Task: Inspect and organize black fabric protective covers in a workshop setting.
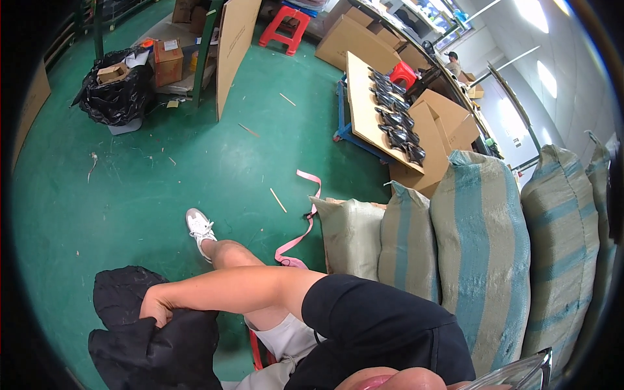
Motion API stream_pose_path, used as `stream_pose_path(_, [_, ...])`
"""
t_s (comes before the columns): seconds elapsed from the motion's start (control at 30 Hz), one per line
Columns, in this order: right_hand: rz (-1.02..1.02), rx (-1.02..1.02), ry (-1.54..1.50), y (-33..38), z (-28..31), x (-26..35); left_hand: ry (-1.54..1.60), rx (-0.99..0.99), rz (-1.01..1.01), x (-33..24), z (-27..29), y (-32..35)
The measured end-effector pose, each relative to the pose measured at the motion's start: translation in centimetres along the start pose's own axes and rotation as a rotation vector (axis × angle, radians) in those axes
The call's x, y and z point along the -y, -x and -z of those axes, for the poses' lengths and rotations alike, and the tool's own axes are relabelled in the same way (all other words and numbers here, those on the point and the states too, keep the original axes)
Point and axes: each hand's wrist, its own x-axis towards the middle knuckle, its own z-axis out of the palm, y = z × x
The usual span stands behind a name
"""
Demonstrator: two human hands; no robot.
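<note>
My left hand [158, 312] is at the lower left, at the end of my bent bare arm. Its fingers curl into the folds of a dark black fabric item [156, 351], and the fingertips are hidden in it. Whether this is a bag or a garment I cannot tell. The fabric bunches above and below the hand, beside my bare leg and pale shorts [278, 338]. My right hand does not show.
Striped woven sacks [481, 253] stand along the right. A pink strap [309, 227] lies on the green floor. Black shiny parts line a board [367, 104] on a blue cart. A black-lined bin [117, 97], cardboard sheet [235, 52] and red stool [286, 29] are farther off.
</note>
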Motion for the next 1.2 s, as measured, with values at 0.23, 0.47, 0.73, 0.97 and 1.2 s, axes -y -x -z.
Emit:
stream_pose_path(0.23, [0.094,-0.393,0.037,1.8,-2.8,2.1,-0.014,0.001,0.007,0.1,-0.1,-0.2])
stream_pose_path(0.47, [0.014,-1.153,-0.21,11.5,-7.5,1.2,-0.022,-0.008,0.001,0.0,0.4,0.0])
stream_pose_path(0.73, [-0.381,-1.842,-0.332,20.4,-12.4,-0.8,-0.037,-0.014,0.0,0.0,0.9,0.1])
stream_pose_path(0.97, [-0.475,-1.768,-0.296,21.0,-12.6,-0.3,-0.058,-0.023,-0.006,-0.1,1.3,0.0])
stream_pose_path(1.2, [-0.408,-1.784,-0.312,21.0,-12.5,-0.2,-0.08,-0.054,-0.022,0.5,3.9,-0.8])
